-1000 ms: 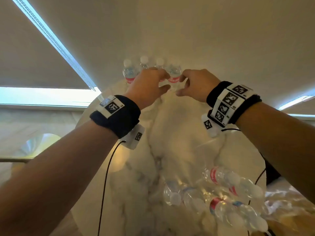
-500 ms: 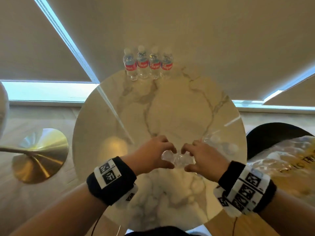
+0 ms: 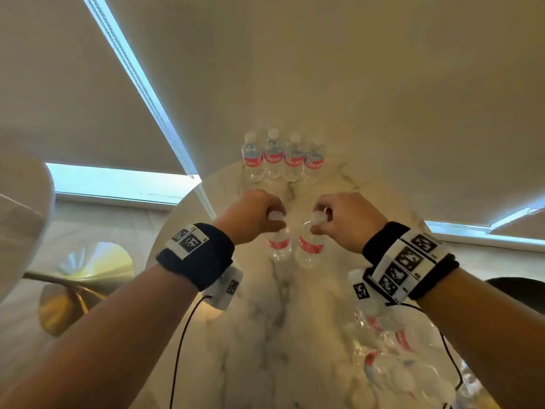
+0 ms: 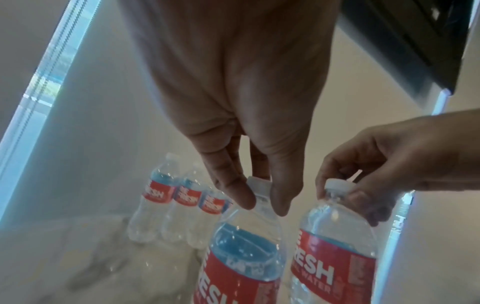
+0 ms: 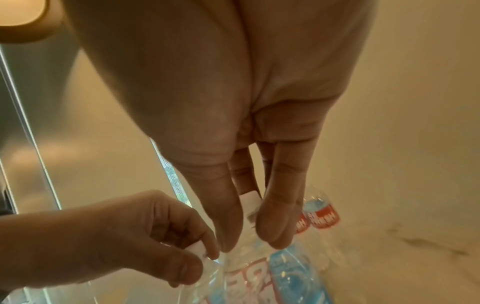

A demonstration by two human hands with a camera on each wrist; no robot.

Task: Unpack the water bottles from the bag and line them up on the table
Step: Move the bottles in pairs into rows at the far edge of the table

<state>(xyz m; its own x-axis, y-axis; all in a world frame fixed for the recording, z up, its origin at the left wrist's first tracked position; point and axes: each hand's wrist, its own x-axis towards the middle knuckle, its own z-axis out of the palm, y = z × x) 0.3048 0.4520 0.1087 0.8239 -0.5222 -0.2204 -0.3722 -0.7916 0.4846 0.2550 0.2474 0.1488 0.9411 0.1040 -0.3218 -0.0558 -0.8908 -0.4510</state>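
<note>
A person's left hand [image 3: 250, 215] pinches the white cap of one water bottle [image 3: 278, 243]; just to its right, the right hand [image 3: 342, 219] pinches the cap of a second bottle [image 3: 311, 246]. Both hang upright over the marble table [image 3: 265, 335]. Beyond the grips, four bottles [image 3: 283, 157] already stand in a row. Behind the right wrist, more bottles lie in the clear bag [image 3: 407, 364], still to unpack. Nothing appears to block the way to the row.
</note>
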